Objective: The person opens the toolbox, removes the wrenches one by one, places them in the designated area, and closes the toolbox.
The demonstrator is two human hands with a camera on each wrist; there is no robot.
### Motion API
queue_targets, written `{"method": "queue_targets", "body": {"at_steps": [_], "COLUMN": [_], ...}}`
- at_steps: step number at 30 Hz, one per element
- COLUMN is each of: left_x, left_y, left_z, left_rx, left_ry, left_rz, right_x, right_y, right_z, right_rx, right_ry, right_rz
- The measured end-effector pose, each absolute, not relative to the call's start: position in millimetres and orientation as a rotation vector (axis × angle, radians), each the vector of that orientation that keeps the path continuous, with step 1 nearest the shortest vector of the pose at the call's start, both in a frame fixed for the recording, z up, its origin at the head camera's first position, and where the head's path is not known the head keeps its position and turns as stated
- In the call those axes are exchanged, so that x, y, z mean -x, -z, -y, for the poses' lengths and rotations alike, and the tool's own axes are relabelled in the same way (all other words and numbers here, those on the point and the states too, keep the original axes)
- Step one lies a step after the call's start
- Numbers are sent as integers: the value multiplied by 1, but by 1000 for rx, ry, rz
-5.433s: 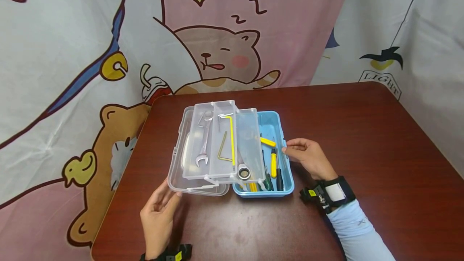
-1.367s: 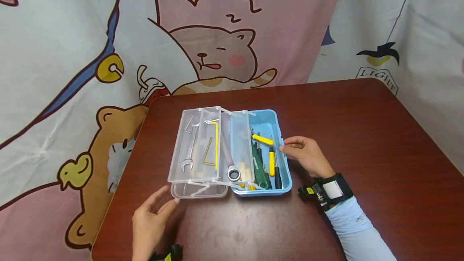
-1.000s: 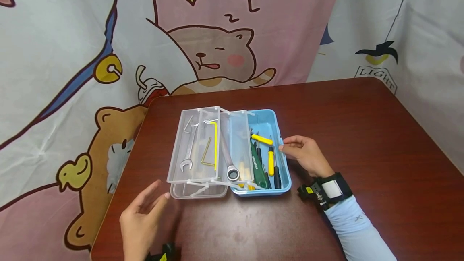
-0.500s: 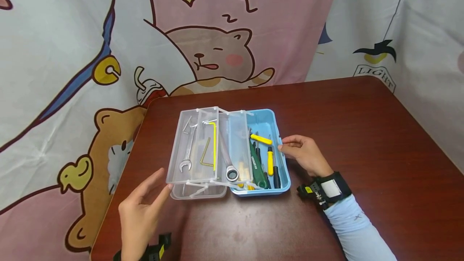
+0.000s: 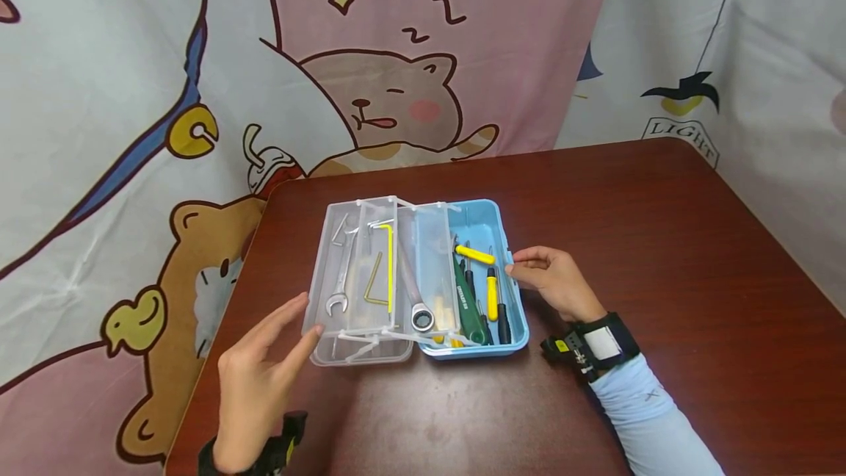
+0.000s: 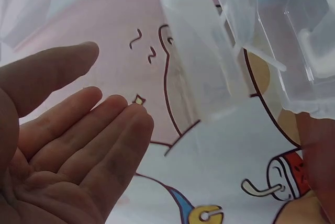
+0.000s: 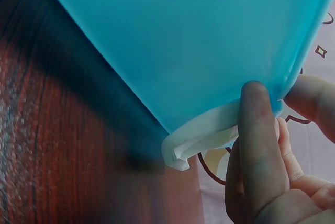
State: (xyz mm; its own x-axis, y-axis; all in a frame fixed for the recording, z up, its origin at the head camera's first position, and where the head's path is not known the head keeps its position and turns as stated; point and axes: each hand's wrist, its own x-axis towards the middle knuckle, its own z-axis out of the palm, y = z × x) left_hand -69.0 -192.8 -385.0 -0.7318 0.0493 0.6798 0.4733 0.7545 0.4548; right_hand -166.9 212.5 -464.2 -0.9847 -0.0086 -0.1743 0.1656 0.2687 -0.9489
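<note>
Red-brown tabletop (image 5: 661, 241), bearing one open blue toolbox (image 5: 484, 220)

Blue toolbox: mid-table, clear lid (image 5: 399, 350) folded out to its left. Contents at right: green-handled tool (image 5: 468, 307); yellow-handled tool (image 5: 476, 254), lying crosswise; yellow-and-black handle (image 5: 492, 296); black handle (image 5: 504, 325), rightmost.

Right tray (image 5: 436, 241): translucent, over the toolbox's left part; one ring spanner (image 5: 411, 283), ring end near.

Left tray (image 5: 370, 330): translucent, divided, above the lid; open-ended wrench (image 5: 344, 270) in the left compartment, brass hex key (image 5: 371, 281) and yellow hex key (image 5: 390, 270) in the right.

Right hand (image 5: 555, 281): thumb and fingers pinching the toolbox's right wall at the white latch (image 7: 204, 130).

Left hand (image 5: 254, 377): fingers extended, thumb spread apart from them, just beside the left tray's near left corner.

Wrist strap (image 5: 601, 344): black, on the right wrist, above a pale blue sleeve (image 5: 661, 417).

Backdrop (image 5: 515, 35): printed cloth, far side; sleeping cat, bell, chick.
</note>
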Motion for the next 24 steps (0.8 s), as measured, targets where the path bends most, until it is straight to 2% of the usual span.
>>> {"method": "queue_targets", "body": {"at_steps": [24], "left_x": [88], "left_y": [340], "left_z": [156], "left_rx": [873], "left_ry": [682], "left_rz": [2407], "right_x": [166], "right_y": [463], "right_z": [-213], "right_rx": [-140], "right_ry": [1804], "right_rz": [-2400]}}
